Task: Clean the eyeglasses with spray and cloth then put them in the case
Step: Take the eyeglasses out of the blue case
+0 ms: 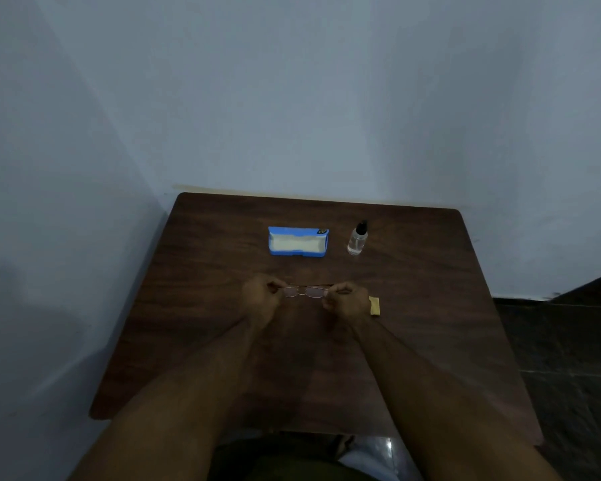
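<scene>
Eyeglasses: thin metal frame, held level just above the table at the centre of the frame, lenses side by side between the two hands.
Left hand: at the left end of the eyeglasses, fingers curled, thumb and fingertips pinching the frame's left corner.
Right hand: at the right end, fingers curled the same way, pinching the right corner; the lenses stay bare between the two grips.
Cloth: small yellow piece on the table, just right of the right hand, partly hidden behind the wrist.
Case: blue, open, pale lining up, above the eyeglasses toward the table's far edge, apart from the hands.
Spray bottle: clear with a black top, upright, just right of the case.
Table: dark wood grain, set into a corner of pale walls.
</scene>
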{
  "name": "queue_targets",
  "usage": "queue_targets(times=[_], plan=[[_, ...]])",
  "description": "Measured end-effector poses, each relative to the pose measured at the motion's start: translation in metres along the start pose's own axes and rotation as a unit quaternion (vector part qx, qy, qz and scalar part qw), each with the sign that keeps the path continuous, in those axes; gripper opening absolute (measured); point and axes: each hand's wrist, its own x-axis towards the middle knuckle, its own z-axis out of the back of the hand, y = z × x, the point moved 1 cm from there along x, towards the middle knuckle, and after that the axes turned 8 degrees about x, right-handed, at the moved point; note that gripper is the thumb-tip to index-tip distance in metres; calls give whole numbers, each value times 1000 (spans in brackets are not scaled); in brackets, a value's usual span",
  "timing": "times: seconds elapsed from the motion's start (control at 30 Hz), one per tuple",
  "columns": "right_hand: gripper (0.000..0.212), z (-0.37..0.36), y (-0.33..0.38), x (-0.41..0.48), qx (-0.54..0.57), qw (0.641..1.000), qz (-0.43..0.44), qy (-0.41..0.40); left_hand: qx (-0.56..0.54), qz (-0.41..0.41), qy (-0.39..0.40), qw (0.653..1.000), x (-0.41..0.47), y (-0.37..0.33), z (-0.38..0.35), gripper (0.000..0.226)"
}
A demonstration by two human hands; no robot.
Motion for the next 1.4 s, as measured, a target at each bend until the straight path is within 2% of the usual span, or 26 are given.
queue_targets(times=[0.1, 0.23, 0.3, 0.43, 0.5, 0.6, 0.77, 0.93, 1.0, 1.1, 1.2, 1.33, 1.4], plan=[[6, 0, 4, -2, 5, 1000, 26, 6, 34, -72, -19, 997, -1, -7, 10, 9], [12, -1, 7, -6, -6, 997, 73, 21, 114, -56, -13, 992, -2, -19, 21, 10], [13, -1, 9, -8, -23, 995, 92, 22, 120, -77, -23, 989, -1, -24, 25, 12], [18, 4, 8, -8, -70, 990, 116, 30, 32, -116, -110, 987, -4, -24, 26, 8], [15, 6, 8, -10, -121, 984, 127, 42, -24, -100, -141, 985, -3, -23, 25, 8], [23, 9, 12, -12, -289, 937, 187, 57, -65, -85, -150, 983, -3, -22, 25, 9], [7, 4, 26, -16, -426, 860, 271, 68, -63, -94, -137, 984, -7, -20, 24, 11], [21, 0, 32, -20, -465, 839, 269, 90, -81, -74, -121, 987, -10, -28, 23, 12], [18, 0, 32, -19, -463, 837, 282, 81, -93, -70, -115, 987, -11, -29, 23, 12], [10, 3, 33, -18, -393, 864, 311, 46, -92, -75, -126, 985, -10, -30, 28, 11], [15, 4, 33, -21, -298, 905, 304, 6, -92, -71, -121, 986, -6, -28, 30, 11], [17, 4, 37, -19, -163, 959, 232, -27, -94, -53, -142, 984, -4, -26, 31, 7], [17, 4, 42, -19, -136, 967, 213, -28, -124, -33, -133, 983, -4, -26, 34, 7]])
